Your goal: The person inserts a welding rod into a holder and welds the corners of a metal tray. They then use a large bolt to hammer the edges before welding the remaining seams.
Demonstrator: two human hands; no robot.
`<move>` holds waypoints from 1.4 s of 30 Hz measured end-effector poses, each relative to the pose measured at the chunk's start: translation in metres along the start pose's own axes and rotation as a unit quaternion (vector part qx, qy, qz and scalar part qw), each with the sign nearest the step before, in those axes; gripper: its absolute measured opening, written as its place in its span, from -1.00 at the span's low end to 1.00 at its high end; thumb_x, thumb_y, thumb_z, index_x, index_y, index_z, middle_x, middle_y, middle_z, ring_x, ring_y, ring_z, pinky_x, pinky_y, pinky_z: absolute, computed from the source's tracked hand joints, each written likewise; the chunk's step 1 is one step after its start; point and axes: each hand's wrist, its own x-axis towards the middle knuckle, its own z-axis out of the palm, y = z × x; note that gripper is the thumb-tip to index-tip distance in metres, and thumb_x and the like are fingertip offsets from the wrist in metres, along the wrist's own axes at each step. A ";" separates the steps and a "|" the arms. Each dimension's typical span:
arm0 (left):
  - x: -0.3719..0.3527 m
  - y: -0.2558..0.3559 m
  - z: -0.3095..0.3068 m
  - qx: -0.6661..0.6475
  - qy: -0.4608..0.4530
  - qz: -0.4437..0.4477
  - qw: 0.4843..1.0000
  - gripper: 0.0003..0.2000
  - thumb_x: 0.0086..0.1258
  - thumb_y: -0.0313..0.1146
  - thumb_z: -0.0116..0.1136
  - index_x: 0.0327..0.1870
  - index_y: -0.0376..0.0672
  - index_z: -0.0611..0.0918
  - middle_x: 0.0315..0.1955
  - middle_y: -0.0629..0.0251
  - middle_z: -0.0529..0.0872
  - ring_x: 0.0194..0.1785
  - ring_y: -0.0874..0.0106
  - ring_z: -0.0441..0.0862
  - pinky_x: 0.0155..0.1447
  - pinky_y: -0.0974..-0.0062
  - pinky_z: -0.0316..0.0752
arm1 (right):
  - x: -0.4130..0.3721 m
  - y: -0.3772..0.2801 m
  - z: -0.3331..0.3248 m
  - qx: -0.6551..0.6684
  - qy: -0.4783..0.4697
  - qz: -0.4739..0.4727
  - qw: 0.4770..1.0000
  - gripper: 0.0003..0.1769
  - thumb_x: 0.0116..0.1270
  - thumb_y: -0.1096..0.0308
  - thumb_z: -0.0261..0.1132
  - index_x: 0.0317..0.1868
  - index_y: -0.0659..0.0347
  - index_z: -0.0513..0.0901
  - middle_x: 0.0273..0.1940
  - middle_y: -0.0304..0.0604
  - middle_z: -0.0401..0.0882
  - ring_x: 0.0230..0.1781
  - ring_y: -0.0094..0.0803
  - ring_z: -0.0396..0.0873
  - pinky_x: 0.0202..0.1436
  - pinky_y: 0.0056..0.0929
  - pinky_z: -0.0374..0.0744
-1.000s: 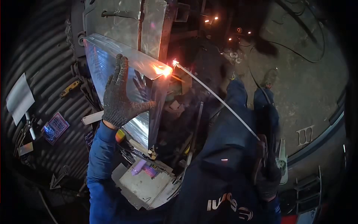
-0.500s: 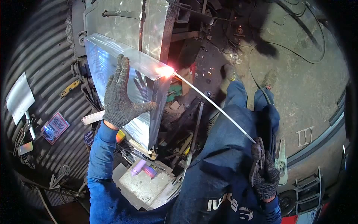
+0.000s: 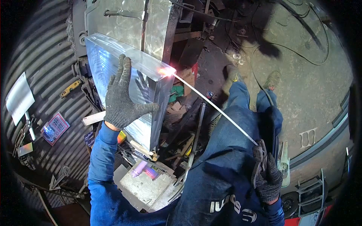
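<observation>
My left hand (image 3: pixel 122 96), in a dark knitted glove, lies with fingers outstretched and thumb spread over a shiny metal box-like piece (image 3: pixel 143 132). Its fingertips reach the upper rim of that piece. In my right hand (image 3: pixel 269 177), also gloved, the fingers are closed round a dark electrode holder (image 3: pixel 259 160). From the holder a long pale welding electrode (image 3: pixel 215 107) runs up and left to the corner of the metal piece. A bright pink-white arc (image 3: pixel 167 71) glows where its tip meets the corner.
A grey metal block (image 3: pixel 156 30) stands behind the piece. On the corrugated wall at left are a yellow spirit level (image 3: pixel 70 89) and a printed sign (image 3: pixel 55 129). Scrap lies below the piece. A cable (image 3: pixel 298 52) crosses the floor; a metal ladder-like frame (image 3: pixel 312 194) is at lower right.
Both hands hold nearly the same places. The arc's glow has shrunk a little, and the orange sparks seen on the floor at the top are gone.
</observation>
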 end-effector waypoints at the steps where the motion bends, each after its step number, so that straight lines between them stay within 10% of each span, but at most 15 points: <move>1: 0.000 0.000 0.000 0.001 0.002 0.001 1.000 0.48 -0.34 0.31 0.63 0.62 -0.31 0.03 0.59 -0.24 0.05 0.64 -0.05 0.05 0.62 0.11 0.10 | 0.000 0.001 0.000 -0.005 0.001 -0.006 1.000 -0.29 0.22 0.41 0.50 0.39 0.26 0.51 0.17 0.16 0.67 0.13 -0.07 0.71 0.20 -0.17 0.64; 7: -0.001 -0.006 0.006 0.008 0.019 0.006 1.000 0.48 -0.38 0.35 0.60 0.65 -0.17 0.02 0.62 -0.06 0.04 0.61 -0.03 0.17 0.56 -0.20 0.09 | 0.002 0.003 0.003 0.001 0.019 -0.031 0.999 -0.29 0.21 0.38 0.49 0.39 0.22 0.52 0.12 0.14 0.70 0.07 -0.03 0.74 0.15 -0.19 0.67; 14: 0.004 0.000 0.007 0.062 0.044 0.034 0.997 0.22 -0.02 0.20 0.54 0.55 -0.44 0.15 0.52 -0.29 0.21 0.59 -0.05 0.20 0.51 -0.10 0.23 | -0.004 0.013 -0.003 -0.056 -0.021 -0.032 0.998 -0.27 0.18 0.41 0.47 0.41 0.19 0.50 0.09 0.11 0.71 0.01 -0.07 0.75 0.07 -0.22 0.68; 22: 0.001 -0.005 0.003 -0.030 0.037 0.052 0.998 0.40 -0.23 0.27 0.63 0.61 -0.31 0.05 0.58 -0.23 0.08 0.64 -0.05 0.06 0.62 0.10 0.11 | -0.007 0.013 0.002 -0.028 0.035 0.018 0.999 -0.34 0.29 0.37 0.42 0.40 0.25 0.49 0.17 0.09 0.68 0.05 -0.05 0.72 0.09 -0.22 0.66; 42: -0.001 -0.006 0.006 -0.001 0.028 0.030 0.999 0.43 -0.26 0.35 0.58 0.64 -0.22 0.02 0.61 -0.14 0.06 0.63 -0.02 0.13 0.54 -0.11 0.13 | -0.003 0.009 -0.002 0.040 -0.007 0.030 0.999 -0.24 0.29 0.44 0.40 0.50 0.30 0.38 0.31 0.11 0.58 0.29 -0.18 0.58 0.33 -0.32 0.51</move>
